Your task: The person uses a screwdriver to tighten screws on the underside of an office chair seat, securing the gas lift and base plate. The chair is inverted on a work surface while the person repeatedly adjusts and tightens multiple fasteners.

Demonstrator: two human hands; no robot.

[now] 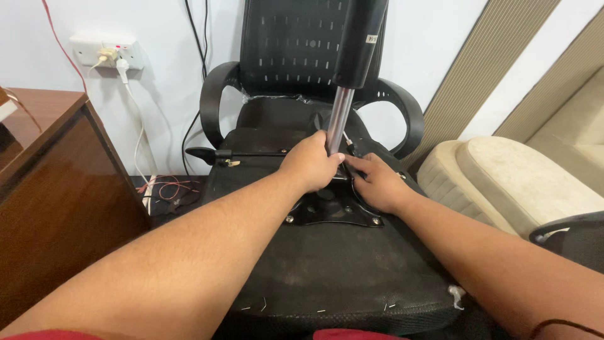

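Gripping the gas cylinder (340, 113) near its base, your left hand (311, 165) is wrapping its fingers closed around the shiny rod, steadying it upright. Your right hand (377, 182) is resting beside it on the black mounting plate (333, 211), fingers curled at the rod's foot; what they pinch is hidden. The office chair (302, 69) is lying tipped, its underside facing you, the cylinder's black upper sleeve rising over its 2 armrests.

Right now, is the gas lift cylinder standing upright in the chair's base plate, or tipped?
Roughly upright. The gas lift cylinder rises from the base plate; the left hand grips its chrome shaft, and the right hand rests at its foot.
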